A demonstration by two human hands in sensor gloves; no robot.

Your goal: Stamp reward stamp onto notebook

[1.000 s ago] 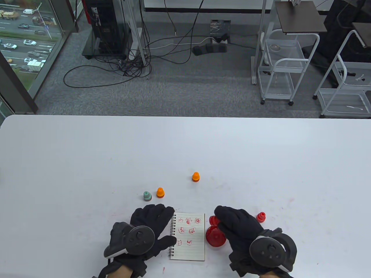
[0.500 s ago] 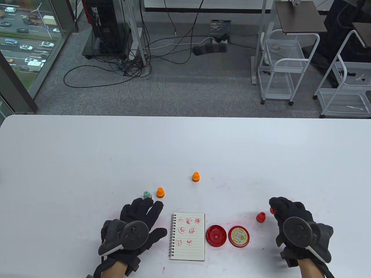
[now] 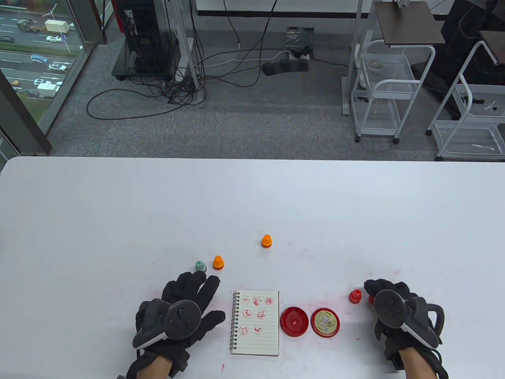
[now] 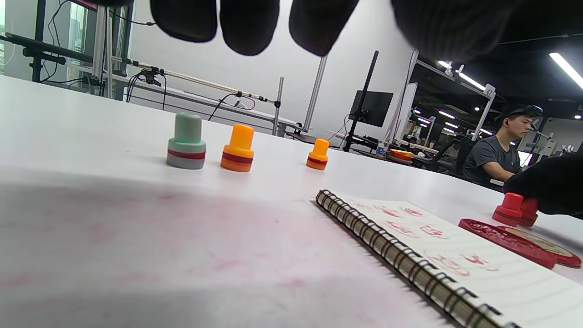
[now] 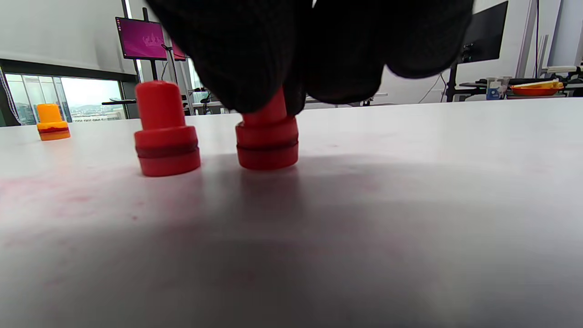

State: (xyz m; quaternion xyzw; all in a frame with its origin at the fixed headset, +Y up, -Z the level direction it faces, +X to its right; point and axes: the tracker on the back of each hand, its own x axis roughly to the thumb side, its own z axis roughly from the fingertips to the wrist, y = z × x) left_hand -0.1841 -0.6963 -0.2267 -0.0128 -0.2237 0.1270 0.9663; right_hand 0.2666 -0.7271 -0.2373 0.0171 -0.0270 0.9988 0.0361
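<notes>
The spiral notebook (image 3: 256, 323) lies open with several red prints on its page; it also shows in the left wrist view (image 4: 455, 255). My left hand (image 3: 185, 300) rests flat and open on the table just left of it, holding nothing. Two red stamps stand at the right. My right hand (image 3: 378, 294) pinches the top of the right one (image 5: 267, 141), which stands on the table and is mostly hidden in the table view. The other red stamp (image 3: 355, 296) stands free just left of it (image 5: 166, 136).
The open red ink pad (image 3: 294, 321) and its lid (image 3: 325, 322) lie right of the notebook. A green stamp (image 3: 201, 266) and an orange stamp (image 3: 218, 262) stand by my left fingertips. Another orange stamp (image 3: 266, 241) stands farther back.
My right hand left the ink pad, whose lid now lies beside it, moved right and closed on the far red stamp. My left hand slid left off the notebook.
</notes>
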